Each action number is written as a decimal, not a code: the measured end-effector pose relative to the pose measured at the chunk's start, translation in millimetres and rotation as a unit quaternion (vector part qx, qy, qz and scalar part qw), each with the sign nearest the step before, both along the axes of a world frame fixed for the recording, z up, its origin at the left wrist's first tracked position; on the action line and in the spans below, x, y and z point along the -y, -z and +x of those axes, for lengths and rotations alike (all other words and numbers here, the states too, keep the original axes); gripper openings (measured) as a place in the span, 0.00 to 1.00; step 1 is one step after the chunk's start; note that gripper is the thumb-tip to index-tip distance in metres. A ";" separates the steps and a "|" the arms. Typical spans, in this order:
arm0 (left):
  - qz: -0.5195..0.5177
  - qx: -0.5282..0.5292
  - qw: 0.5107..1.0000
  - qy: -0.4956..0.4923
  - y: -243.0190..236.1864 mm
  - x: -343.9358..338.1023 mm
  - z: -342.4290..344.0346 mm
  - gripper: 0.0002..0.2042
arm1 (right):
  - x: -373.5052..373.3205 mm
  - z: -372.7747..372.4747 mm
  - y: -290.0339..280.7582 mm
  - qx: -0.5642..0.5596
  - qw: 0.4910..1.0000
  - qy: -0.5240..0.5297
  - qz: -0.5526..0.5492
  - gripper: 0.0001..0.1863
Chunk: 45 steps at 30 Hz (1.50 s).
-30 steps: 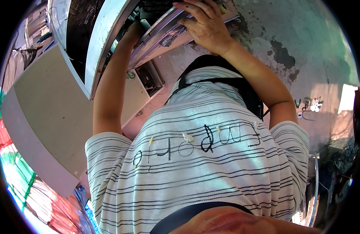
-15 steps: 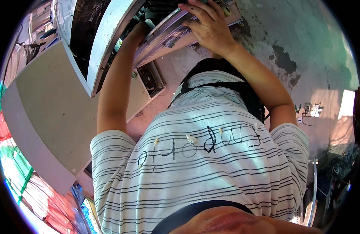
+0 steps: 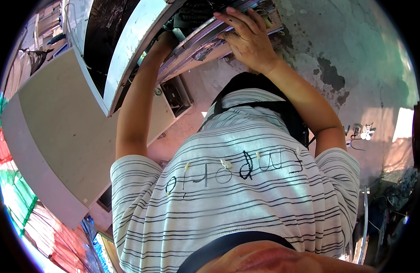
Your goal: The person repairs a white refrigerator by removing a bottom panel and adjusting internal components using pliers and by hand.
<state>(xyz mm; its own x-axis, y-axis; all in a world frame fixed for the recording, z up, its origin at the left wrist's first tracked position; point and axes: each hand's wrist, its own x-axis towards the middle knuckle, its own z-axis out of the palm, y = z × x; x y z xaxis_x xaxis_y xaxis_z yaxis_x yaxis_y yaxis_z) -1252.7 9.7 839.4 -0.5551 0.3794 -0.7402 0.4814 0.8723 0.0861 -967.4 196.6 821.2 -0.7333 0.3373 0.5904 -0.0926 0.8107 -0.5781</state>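
A flat grey panel [image 3: 205,43] with layered metal edges lies tilted at the top of the view. My left hand [image 3: 168,40] reaches up to its lower left edge and grips it; the panel hides most of the fingers. On the panel's upper face lies my right hand [image 3: 247,38], fingers spread toward the far edge and thumb on the near side, holding it. Both forearms rise from my striped white shirt [image 3: 237,200], which fills the lower half of the view.
A large pale cabinet casing [image 3: 59,118] with a light curved rim [image 3: 128,59] stands at the left. A small dark square frame [image 3: 175,95] sits beside my left arm. Stained concrete floor [image 3: 355,68] spreads right, with small white parts [image 3: 365,132] and cables. Colourful cloth [image 3: 18,204] lies lower left.
The panel and both hands have shifted up toward the top of the view. My arms are stretched out further than a second ago.
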 end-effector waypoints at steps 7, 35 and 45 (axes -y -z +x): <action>0.044 -0.046 0.998 -0.027 16.7 15.6 -2.3 0.11 | -1.2 2.8 -2.1 0.013 1.000 -0.015 -0.004 0.08; -0.051 -0.005 0.997 0.059 32.2 33.9 -46.5 0.14 | 4.7 -2.9 3.5 -0.024 0.999 0.010 -0.030 0.14; 0.130 -0.048 0.980 0.139 59.0 65.4 -60.6 0.11 | 6.3 -3.4 5.9 -0.011 0.999 0.013 -0.030 0.11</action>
